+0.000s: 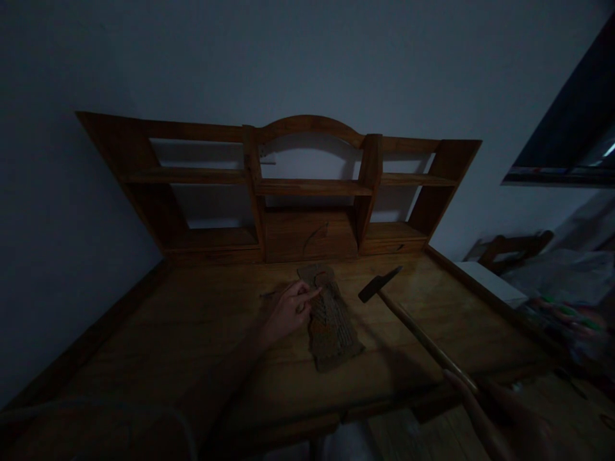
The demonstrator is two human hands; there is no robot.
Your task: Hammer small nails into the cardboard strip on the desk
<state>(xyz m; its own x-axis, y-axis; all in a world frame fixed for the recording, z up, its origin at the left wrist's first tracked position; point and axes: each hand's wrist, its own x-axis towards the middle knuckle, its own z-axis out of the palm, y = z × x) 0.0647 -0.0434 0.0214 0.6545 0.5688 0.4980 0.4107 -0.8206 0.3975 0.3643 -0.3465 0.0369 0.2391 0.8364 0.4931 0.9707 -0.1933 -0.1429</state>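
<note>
The left hand (288,312) rests on the desk (202,333) with its fingertips pinched together at the upper left edge of a carved wooden plaque (331,320), possibly steadying something too small to make out. The right hand (485,410), fingers wrapped round the handle, holds a hammer (413,326) raised just right of those fingertips, so no blow seems landed yet. The plaque lies flat, brown, ridged and dim.

No legible text, label or number anywhere.
</note>
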